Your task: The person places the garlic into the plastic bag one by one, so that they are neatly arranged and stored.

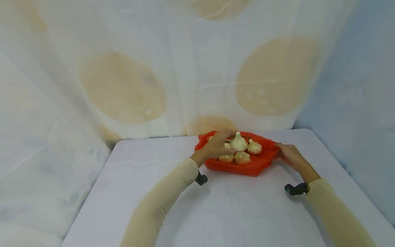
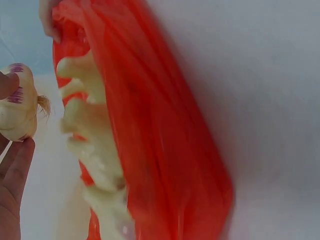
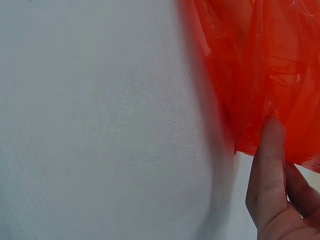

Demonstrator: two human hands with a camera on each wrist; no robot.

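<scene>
A red plastic bag point(image 1: 234, 168) lies spread open near the back of the table, with several garlic bulbs point(image 1: 254, 147) inside. My left hand point(image 1: 216, 145) holds one garlic bulb point(image 1: 238, 142) over the others, thumb on one side and fingers on the other. In the left wrist view this held bulb point(image 2: 22, 112) shows purple streaks and a tuft of dry roots, apart from the bag. At the bag's right end, my right hand point(image 1: 291, 156) pinches the plastic edge. The right wrist view shows a finger point(image 3: 272, 150) pressed along the red film.
A white cloth covers the table point(image 1: 148, 185). Behind it hangs a pale curtain point(image 1: 197, 85) with tan round shapes, and more light fabric point(image 1: 361, 85) closes off the right side. Dark straps with camera mounts point(image 1: 297, 189) sit on both wrists.
</scene>
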